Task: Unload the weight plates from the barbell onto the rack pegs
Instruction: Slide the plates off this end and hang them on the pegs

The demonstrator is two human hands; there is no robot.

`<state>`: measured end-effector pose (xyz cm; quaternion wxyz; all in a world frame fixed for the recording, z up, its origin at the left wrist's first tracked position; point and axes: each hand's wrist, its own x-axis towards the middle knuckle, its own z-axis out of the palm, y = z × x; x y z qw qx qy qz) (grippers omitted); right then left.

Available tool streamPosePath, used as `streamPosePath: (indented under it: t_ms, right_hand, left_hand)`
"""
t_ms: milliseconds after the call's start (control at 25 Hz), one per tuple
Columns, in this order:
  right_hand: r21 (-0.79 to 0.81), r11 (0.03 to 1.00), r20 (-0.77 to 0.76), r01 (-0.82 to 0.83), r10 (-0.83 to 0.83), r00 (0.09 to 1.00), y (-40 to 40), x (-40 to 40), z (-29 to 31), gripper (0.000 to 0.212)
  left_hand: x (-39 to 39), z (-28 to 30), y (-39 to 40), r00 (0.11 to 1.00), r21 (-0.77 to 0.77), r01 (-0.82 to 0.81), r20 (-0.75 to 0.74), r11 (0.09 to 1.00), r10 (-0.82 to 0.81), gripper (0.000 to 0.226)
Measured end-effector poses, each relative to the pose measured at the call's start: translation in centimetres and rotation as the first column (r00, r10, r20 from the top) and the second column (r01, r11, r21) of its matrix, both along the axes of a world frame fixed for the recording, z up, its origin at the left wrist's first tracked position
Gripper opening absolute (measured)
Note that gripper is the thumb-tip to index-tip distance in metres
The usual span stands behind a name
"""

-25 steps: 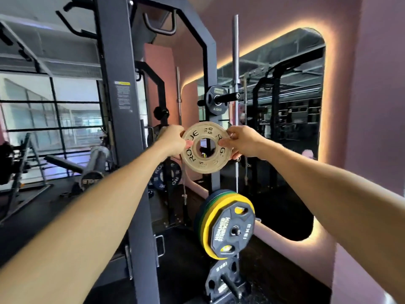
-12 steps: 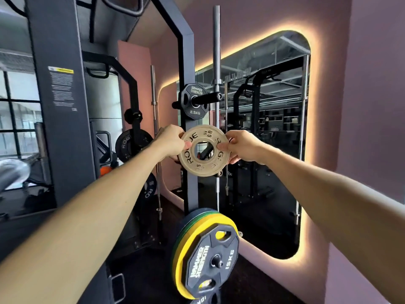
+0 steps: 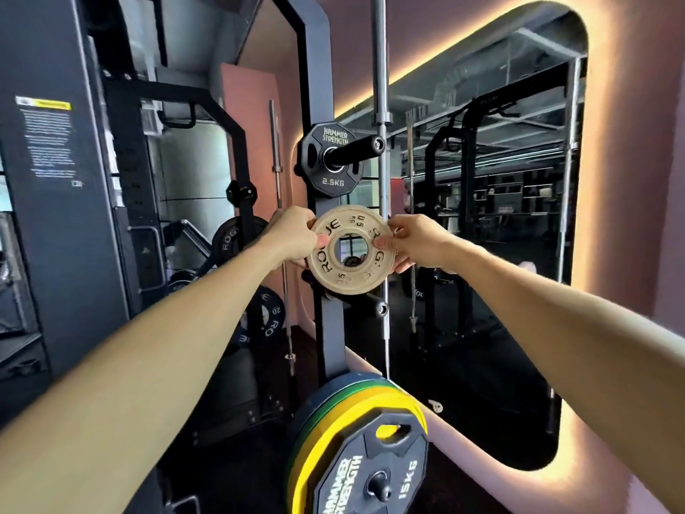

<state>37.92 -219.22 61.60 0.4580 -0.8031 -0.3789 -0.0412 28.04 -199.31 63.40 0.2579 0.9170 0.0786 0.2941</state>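
A small tan Rogue weight plate (image 3: 350, 270) is held upright at arm's length in front of the rack upright (image 3: 321, 87). My left hand (image 3: 293, 237) pinches its left rim and my right hand (image 3: 417, 241) pinches its right rim, thumbs on the face. Just below the plate an empty black peg (image 3: 376, 307) sticks out from the upright, its base hidden behind the plate. Above, another peg (image 3: 357, 148) carries a black 2.5 kg plate (image 3: 330, 163).
At the bottom, a black 15 kg plate (image 3: 370, 473) sits over yellow, green and blue plates on a low peg. A barbell (image 3: 380, 142) stands vertically beside the upright. A lit wall mirror (image 3: 500, 235) is on the right, and more rack posts and Rogue plates (image 3: 231, 243) on the left.
I have stepped closer to the rack, so the upright and pegs look larger. The tan plate, held in both hands, now sits just above the empty middle peg.
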Motion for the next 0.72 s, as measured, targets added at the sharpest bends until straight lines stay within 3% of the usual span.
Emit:
streamPosePath:
  t_ms: [320, 720]
  right_hand:
    - [-0.047, 0.979, 0.050, -0.196, 0.198, 0.979, -3.9, 10.4, 1.6, 0.008]
    - [0.003, 0.912, 0.107, -0.411, 0.408, 0.907, -7.4, 16.2, 4.5, 0.020]
  left_hand:
    - [6.8, 0.5, -6.0, 0.983, -0.078, -0.173, 0.047, 0.982, 0.177, 0.011]
    - [10.1, 3.6, -11.3, 0.943, -0.078, -0.319, 0.068, 0.944, 0.324, 0.008]
